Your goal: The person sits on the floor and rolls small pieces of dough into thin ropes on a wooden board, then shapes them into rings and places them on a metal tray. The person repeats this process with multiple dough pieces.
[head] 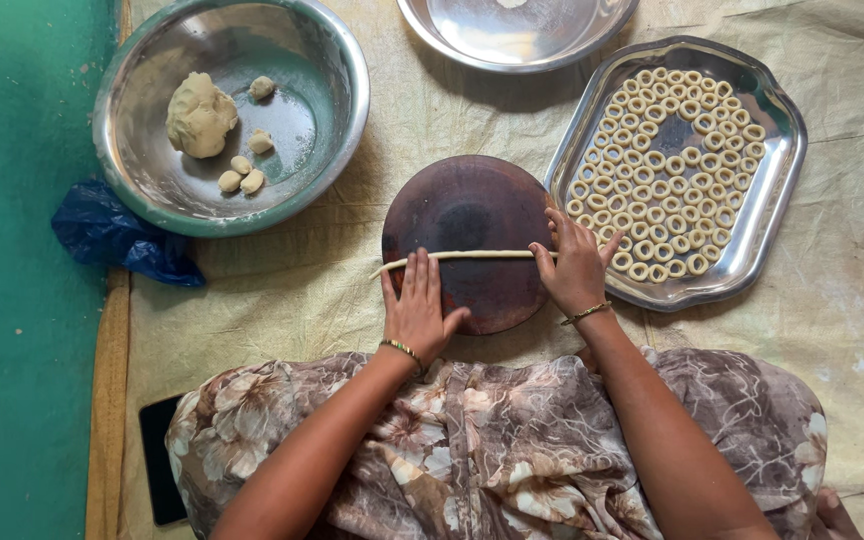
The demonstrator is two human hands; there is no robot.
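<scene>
- Head view: your left hand (418, 305) lies flat, fingers together, on the dough rope (472, 256), which spans the round board (467, 205).
- Your right hand (576, 262), fingers spread, presses the rope's right end, beside the tray (780, 190) of rings (667, 170).
- Bowl (332, 120) with dough lump (200, 115) sits upper left.

On the mat (352, 300): board (472, 210) at centre, dough rope (462, 256) across it, left hand (418, 310) and right hand (577, 268) on the rope. Right of board, tray (782, 150) full of rings (667, 165). Far left corner, bowl (337, 80) holding dough lump (200, 115). Far edge, plate (512, 35). Left edge, bag (117, 235); near-left corner, phone (157, 460).
</scene>
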